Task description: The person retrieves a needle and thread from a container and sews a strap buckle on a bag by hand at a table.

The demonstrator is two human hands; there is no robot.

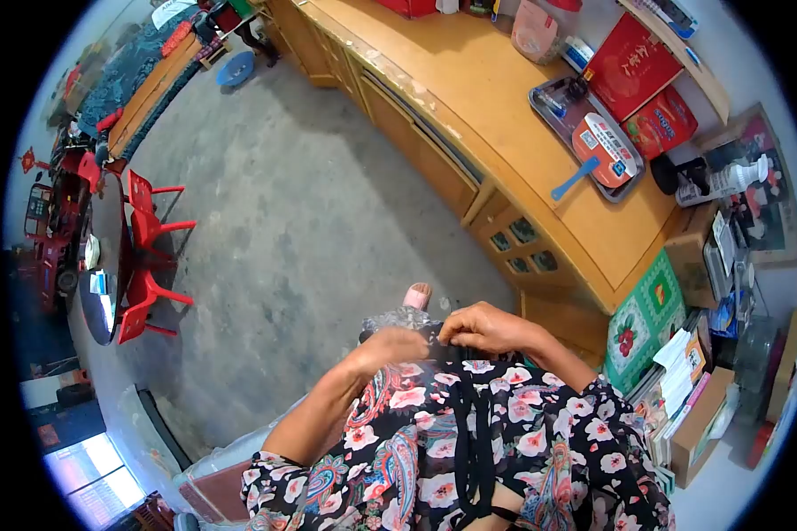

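Observation:
My right hand (483,327) is in front of my waist, its fingers curled into a pinch at a dark edge; what they hold is too small to make out. Close beside it, my left hand (397,344) is smeared by motion, and its fingers do not show clearly. Between and just beyond the two hands lies a dark, shiny piece with a crinkled, see-through plastic-like part (394,320). My floral clothing (443,442) is directly below the hands. One foot in a pink sandal (418,296) shows past them on the floor.
A long wooden cabinet (452,80) runs along the right, with a tray (553,93) and a blue-handled fan (593,150) on top. Books (673,380) stand at lower right. Red plastic chairs (146,217) and a round table (106,257) are at left. A blue basin (236,69) sits farther off.

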